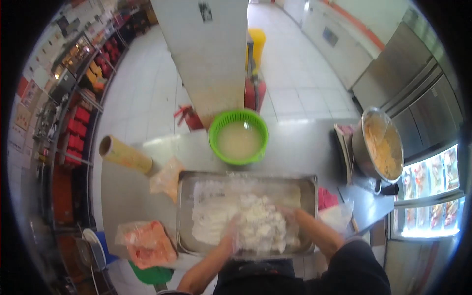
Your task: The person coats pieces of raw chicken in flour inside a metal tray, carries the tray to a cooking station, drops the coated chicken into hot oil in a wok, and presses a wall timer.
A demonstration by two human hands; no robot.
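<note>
From where I stand, the broad, grey metal surface [297,147] carries a shallow, rectangular metal tray [180,211], close to its near edge. Right of it is a round steel bowl [361,140] of orange-yellow food; behind it, a round green plastic basin [214,140] of cloudy liquid [239,141]. A clear plastic bag of raw pink meat [149,243] lies at the left.

The lumpy, white, powder-coated heap [263,223] is inside the tray, right of its middle, between the left hand [232,237] and the right hand [289,216]. Both are blurred, so I can't tell whether either grip is spread or pinching.

A hard sideways push could spill powder over the low rim; leaning on the near side might shift the tray, and a long reach could knock the basin and slop its liquid.
</note>
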